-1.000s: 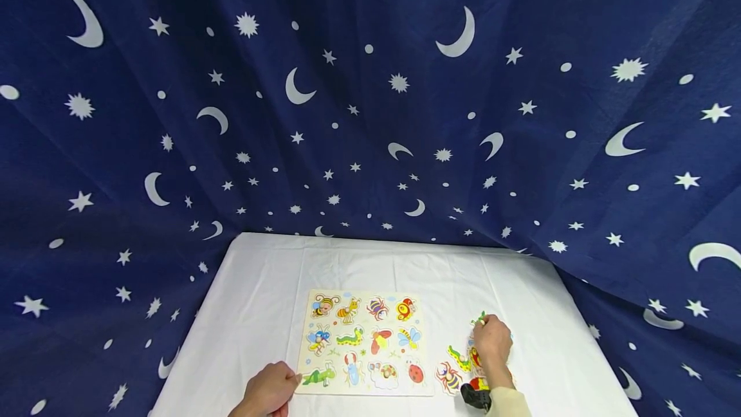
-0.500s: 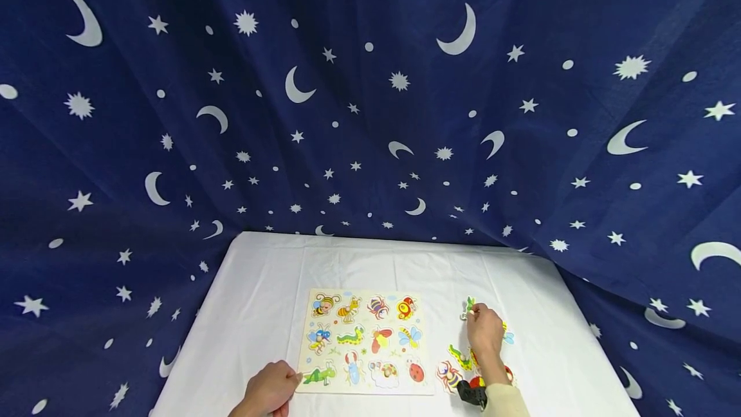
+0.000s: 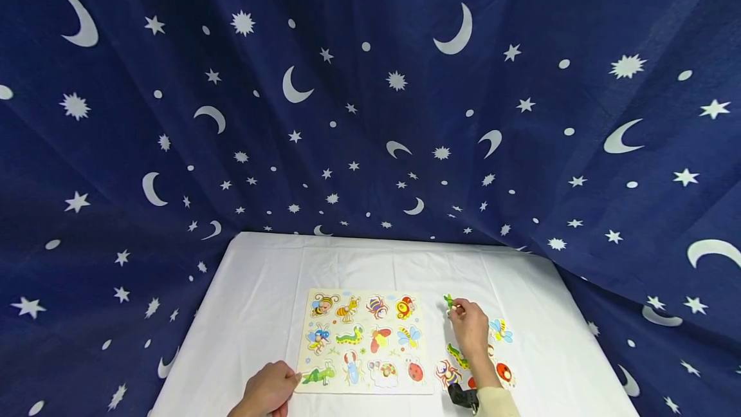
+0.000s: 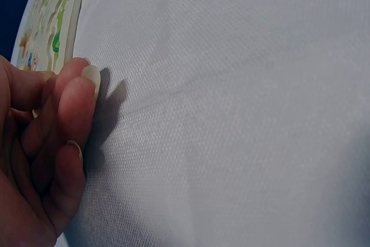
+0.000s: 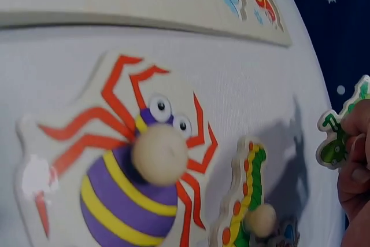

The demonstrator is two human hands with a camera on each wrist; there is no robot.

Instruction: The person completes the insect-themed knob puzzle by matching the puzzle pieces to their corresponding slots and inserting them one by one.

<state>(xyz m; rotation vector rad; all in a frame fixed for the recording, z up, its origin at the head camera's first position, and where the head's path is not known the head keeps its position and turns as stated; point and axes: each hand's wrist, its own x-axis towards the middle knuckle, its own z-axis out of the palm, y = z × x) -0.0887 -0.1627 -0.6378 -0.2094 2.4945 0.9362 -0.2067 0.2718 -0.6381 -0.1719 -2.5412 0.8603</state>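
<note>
My right hand (image 3: 471, 330) pinches a green grasshopper puzzle piece (image 3: 448, 302) above the cloth, right of the puzzle board (image 3: 363, 322). In the right wrist view the grasshopper piece shows at the right edge, partly covered by the fingers. The left hand (image 3: 269, 388) holds the board's near left corner, thumb against its edge and the other fingers curled, as the left wrist view shows. Below the right forearm lie a purple-and-yellow spider piece (image 5: 127, 195) and a caterpillar piece (image 5: 251, 189), each with a round wooden knob. The board carries rows of printed insects.
A dragonfly piece (image 3: 501, 331) and a red ladybug piece (image 3: 505, 374) lie right of the right arm, which hides part of the pile. White cloth (image 3: 243, 314) covers the table. A blue curtain (image 3: 370, 108) with moons and stars surrounds it.
My right hand has carried the grasshopper piece up off the pile and leftward, nearer the board. More of the loose pieces show now. The left hand stays at the board's corner.
</note>
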